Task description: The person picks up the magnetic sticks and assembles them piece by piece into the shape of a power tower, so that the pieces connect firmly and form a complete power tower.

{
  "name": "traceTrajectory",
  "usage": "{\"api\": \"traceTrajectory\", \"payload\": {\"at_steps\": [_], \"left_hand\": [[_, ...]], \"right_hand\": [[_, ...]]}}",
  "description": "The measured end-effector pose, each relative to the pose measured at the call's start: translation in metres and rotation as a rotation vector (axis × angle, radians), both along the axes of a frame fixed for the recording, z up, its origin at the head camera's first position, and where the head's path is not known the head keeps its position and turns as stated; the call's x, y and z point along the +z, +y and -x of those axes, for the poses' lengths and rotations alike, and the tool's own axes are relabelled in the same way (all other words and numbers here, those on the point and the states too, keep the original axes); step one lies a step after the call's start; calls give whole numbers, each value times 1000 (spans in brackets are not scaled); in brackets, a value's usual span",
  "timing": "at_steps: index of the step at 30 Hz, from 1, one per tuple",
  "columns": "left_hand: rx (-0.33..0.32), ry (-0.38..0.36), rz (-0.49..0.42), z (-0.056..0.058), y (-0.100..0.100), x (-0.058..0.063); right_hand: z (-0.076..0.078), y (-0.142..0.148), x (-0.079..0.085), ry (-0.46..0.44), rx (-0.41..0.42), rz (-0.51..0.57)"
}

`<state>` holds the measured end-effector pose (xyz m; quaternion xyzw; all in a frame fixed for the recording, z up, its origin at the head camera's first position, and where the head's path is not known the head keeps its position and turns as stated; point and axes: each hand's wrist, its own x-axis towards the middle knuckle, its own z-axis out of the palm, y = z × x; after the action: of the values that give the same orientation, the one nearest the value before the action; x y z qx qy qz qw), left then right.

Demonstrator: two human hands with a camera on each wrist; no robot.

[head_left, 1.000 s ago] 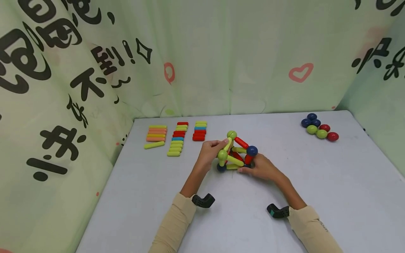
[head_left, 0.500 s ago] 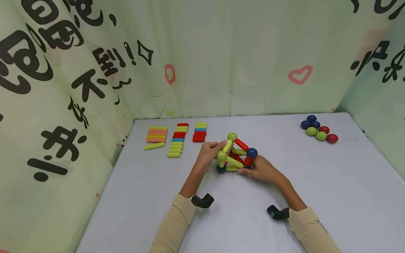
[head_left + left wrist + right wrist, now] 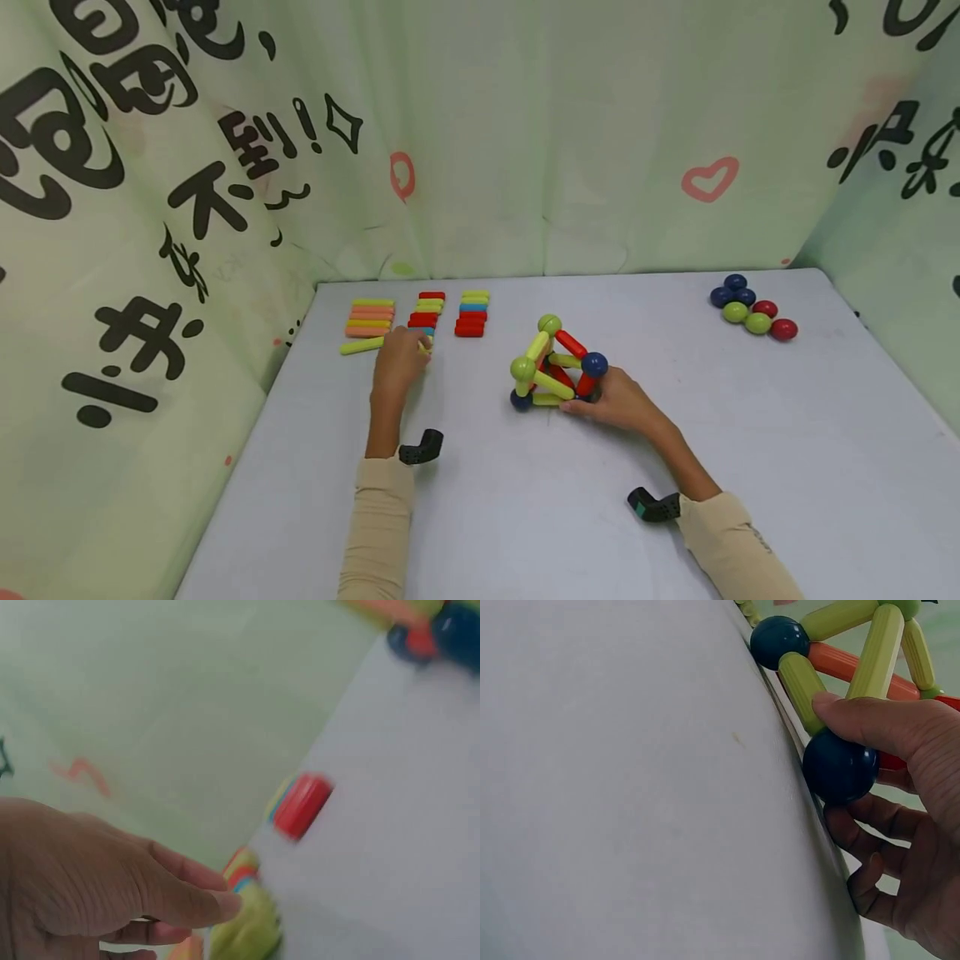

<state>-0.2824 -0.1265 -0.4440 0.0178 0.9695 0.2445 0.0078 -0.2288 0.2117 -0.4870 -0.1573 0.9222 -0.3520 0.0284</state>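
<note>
A ball-and-stick frame (image 3: 555, 383) of yellow-green and red sticks with green and blue balls stands on the table. My right hand (image 3: 618, 400) holds its lower right corner. In the right wrist view, the thumb lies by a green stick and the fingers curl under a dark blue ball (image 3: 840, 769). My left hand (image 3: 399, 358) is over the middle column of short sticks (image 3: 425, 307), hiding its near end. In the blurred left wrist view, its thumb and fingers reach to the yellow-green sticks (image 3: 247, 930), with no stick plainly between them.
To the left lies a column of longer orange and yellow sticks (image 3: 370, 313), with a loose green stick (image 3: 362, 346) below it. Red, blue and green short sticks (image 3: 472, 314) form another column. Blue, green and red balls (image 3: 757, 322) cluster at the back right, before a curtain (image 3: 480, 208).
My left hand has let go of the frame's upper left side and moved left to the middle stick column. The right hand stays at the frame, which has hardly moved.
</note>
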Motion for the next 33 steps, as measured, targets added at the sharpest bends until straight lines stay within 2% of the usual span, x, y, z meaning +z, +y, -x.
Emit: {"api": "traceTrajectory", "payload": {"at_steps": [3,7,13,18,21,24,30,33], "left_hand": [[-20,-8,83,1,-23,-5],[-66,-44,89,1,-40,-12],[-129,-73,79,5,-46,-15],[-182,-115,43,4,-44,-6],[-221,-115,-69,2,-37,4],[-279,-43,-244,0,-21,12],[-394,133,-661,-7,39,20],[-435,158,-754,-12,65,17]], "right_hand": [[0,-2,1,-1,-22,-6],[-1,-3,1,11,-41,-5],[-2,-7,0,45,-71,9],[-1,-11,0,76,-84,13],[1,-12,0,74,-90,24],[2,-11,1,57,-85,37],[4,-1,6,-15,-65,79],[5,6,10,41,-50,117]]}}
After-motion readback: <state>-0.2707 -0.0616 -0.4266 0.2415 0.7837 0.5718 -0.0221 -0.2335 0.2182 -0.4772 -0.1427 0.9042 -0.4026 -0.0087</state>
